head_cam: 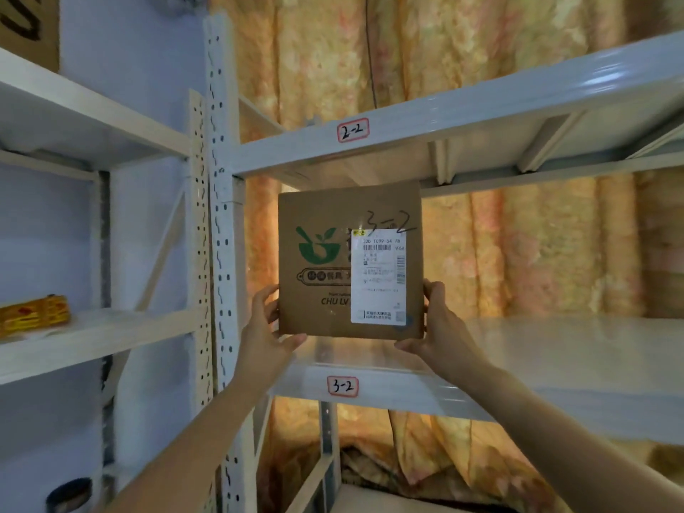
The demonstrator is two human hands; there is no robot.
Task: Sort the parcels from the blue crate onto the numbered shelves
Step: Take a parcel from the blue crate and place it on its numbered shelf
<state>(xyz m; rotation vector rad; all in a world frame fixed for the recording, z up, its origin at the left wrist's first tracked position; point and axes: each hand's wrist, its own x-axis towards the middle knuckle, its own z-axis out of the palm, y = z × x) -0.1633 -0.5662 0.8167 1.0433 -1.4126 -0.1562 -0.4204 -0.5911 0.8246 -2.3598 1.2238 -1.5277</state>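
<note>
A brown cardboard parcel [318, 290] with a green bowl logo, a white shipping label and handwritten "3-2" is held upright above the shelf tagged 3-2 [342, 386]. My left hand [263, 327] grips its lower left edge and my right hand [440, 323] grips its lower right edge. The parcel's bottom edge is just over the front of that white shelf board [555, 349], at its left end. Above is the shelf tagged 2-2 [353, 130]. The blue crate is out of view.
A white perforated upright [222, 253] stands just left of the parcel. The neighbouring rack on the left holds a yellow packet [35, 314]. A dark round object [68, 496] sits at the bottom left. A patterned orange curtain [536, 246] hangs behind the shelves.
</note>
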